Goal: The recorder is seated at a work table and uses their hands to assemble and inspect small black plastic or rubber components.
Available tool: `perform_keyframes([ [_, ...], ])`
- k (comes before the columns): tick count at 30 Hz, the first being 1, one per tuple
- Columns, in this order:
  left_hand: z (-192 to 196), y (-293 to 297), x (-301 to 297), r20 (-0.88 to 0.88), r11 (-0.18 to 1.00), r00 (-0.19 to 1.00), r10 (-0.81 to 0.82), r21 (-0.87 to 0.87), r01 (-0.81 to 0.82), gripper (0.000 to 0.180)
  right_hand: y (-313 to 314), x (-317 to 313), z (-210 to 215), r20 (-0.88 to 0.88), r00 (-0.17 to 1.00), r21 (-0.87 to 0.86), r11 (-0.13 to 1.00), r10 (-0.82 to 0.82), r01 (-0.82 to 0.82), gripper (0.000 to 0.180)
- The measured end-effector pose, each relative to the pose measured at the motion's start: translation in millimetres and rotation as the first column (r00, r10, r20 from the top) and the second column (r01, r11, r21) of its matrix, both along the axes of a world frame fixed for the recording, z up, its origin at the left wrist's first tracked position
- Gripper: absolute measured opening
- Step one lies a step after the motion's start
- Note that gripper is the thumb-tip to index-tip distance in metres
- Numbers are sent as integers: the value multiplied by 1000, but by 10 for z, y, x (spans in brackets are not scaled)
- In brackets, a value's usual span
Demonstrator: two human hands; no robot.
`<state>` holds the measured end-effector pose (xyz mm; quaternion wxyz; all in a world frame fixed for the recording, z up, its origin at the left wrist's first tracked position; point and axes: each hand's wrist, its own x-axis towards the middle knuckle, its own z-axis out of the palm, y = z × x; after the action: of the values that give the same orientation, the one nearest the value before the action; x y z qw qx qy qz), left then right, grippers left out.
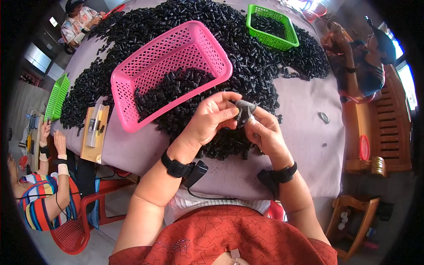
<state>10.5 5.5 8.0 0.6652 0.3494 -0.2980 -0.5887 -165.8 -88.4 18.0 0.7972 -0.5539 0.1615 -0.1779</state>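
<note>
Both my hands meet above the near edge of a heap of small black plastic parts (pixel 247 62). Thumb and fingers of my left hand (pixel 214 112) pinch a small dark plastic part (pixel 241 117). My right hand (pixel 268 132) grips the same part from the other side, its thumb pressed toward the index finger. Grey wrapping (pixel 246 105) shows at the right fingertips. The fingers hide much of the part, so its exact shape is unclear. Left of my hands, a pink perforated basket (pixel 170 104) rests tilted on the heap, partly filled with black parts.
A green basket (pixel 282 43) with black parts stands far right, and another green basket (pixel 57 97) at the left edge. A cardboard piece with a clear tube (pixel 93 128) lies left on the cloth-covered table (pixel 309 132). Other people sit around the table.
</note>
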Motion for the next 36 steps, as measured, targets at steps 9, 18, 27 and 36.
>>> perform_keyframes([
  [9,294,87,247,574,541,127,809,-642,-543,15,-21,29,-62,90,992,-2,996,-90,90,42],
  [18,342,72,255,561,476,-258,787,-818,-324,18,-18,34,-49,66,994,2,996,-88,88,40],
  [27,26,23,133,935,917,84,344,-316,-244,35,-4,26,-24,56,994,-25,995,-97,99,29],
  [36,65,27,136,986,930,-69,150,-165,-329,38,-39,13,-86,20,996,-32,996,-87,87,41],
])
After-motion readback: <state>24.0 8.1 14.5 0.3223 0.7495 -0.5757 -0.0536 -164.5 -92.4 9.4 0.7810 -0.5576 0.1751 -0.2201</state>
